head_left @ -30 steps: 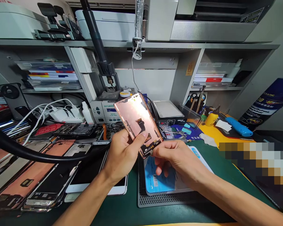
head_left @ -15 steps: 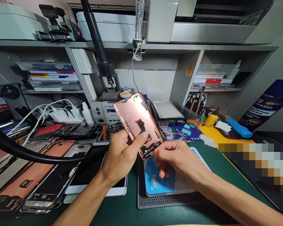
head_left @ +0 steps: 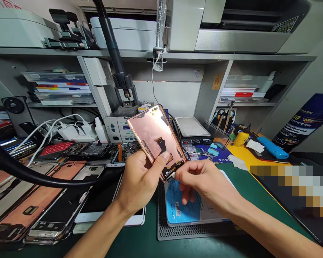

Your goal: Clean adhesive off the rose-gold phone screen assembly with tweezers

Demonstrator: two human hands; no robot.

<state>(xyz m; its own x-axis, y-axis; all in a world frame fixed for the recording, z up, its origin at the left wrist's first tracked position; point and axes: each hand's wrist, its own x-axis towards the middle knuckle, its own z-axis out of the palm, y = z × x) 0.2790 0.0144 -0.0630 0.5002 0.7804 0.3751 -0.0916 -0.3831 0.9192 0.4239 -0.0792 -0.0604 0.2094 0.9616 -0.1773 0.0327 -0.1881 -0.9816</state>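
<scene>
**Panel [head_left: 148, 130] held between two hands, centre of the frame**

Copper face toward the camera, the panel is raised above the bench. Its long axis slants from upper left to lower right; the black-edged end points to the lower right, the narrow top end to the upper left. A short cable [head_left: 162, 145] lies on the copper face. The left hand [head_left: 141, 177] clasps the left edge, thumb across the face. The right hand [head_left: 200, 175] appears to pinch a pale piece [head_left: 173, 175], too small to identify, at the lower end. For good handling, the left grip should be firm but light, so that the panel does not flex; the right fingers should work gently along the edge, clear of the cable.
</scene>
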